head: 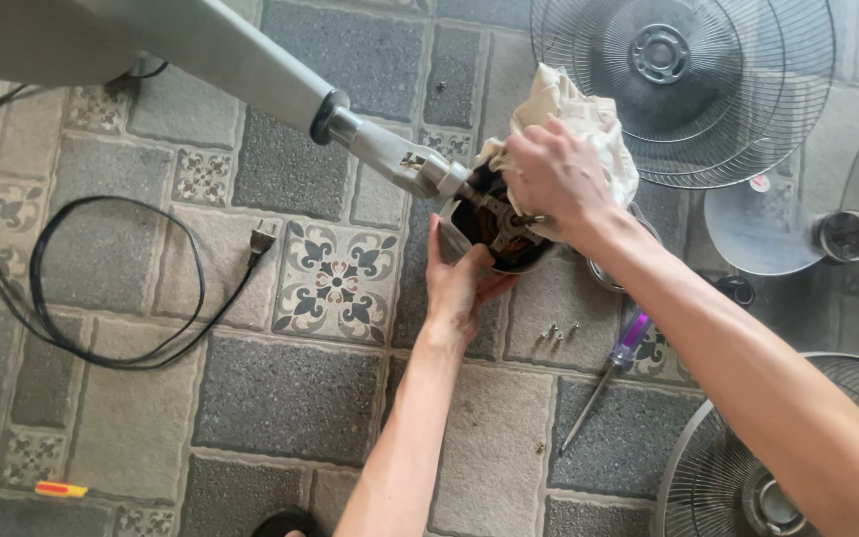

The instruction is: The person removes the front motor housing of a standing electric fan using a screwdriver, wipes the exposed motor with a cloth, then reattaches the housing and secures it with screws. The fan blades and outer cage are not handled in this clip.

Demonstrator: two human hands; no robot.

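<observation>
Down on the tiled floor (290, 398), a person is working on a standing fan that is lying on its side. The left hand (457, 283) is cupping the open motor housing (504, 239) from below, with the fingers wrapping around its pale shell. The right hand (554, 179) is clenching a cream-coloured cloth (574, 109) and pressing it onto the top of the motor, so the hand is covering part of the dark inner parts. The housing is sitting at the end of the grey fan pole (251, 65), which is running from the upper left toward the middle.

A black power cord (72, 288) is lying in loops on the left part of the floor, and its plug (262, 239) is resting near a patterned tile. Just below the right forearm, a screwdriver with a purple handle (613, 373) is lying on the floor, and a few small screws (554, 333) are lying beside it. A round wire fan guard (688, 80) is resting at the upper right, just behind the cloth. A second guard (748, 467) is showing at the lower right corner. A small orange and yellow tool (60, 489) is lying at the lower left, well apart from the hands.
</observation>
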